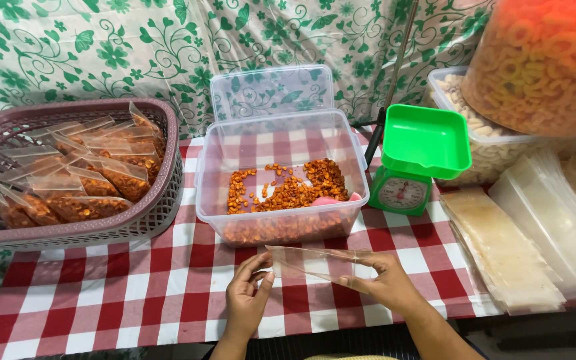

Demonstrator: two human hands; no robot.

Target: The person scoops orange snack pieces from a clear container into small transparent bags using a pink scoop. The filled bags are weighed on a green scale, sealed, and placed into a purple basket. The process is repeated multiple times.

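Note:
An empty clear plastic bag (pixel 311 261) is held flat just above the red-and-white checked tablecloth (pixel 135 287). My left hand (pixel 248 297) pinches its left end. My right hand (pixel 385 280) grips its right end. Directly behind the bag stands a clear plastic tub (pixel 211 200) holding orange fried snack pieces (pixel 295 190) and a pink scoop (pixel 333 199). The tub's lid (pixel 271 90) leans upright behind it.
A purple basket (pixel 161 207) at the left holds several filled snack bags (pixel 95 180). A green kitchen scale (pixel 421 157) stands right of the tub. A stack of empty bags (pixel 501 247), clear containers (pixel 555 213) and a big bag of ring snacks (pixel 541 63) fill the right side.

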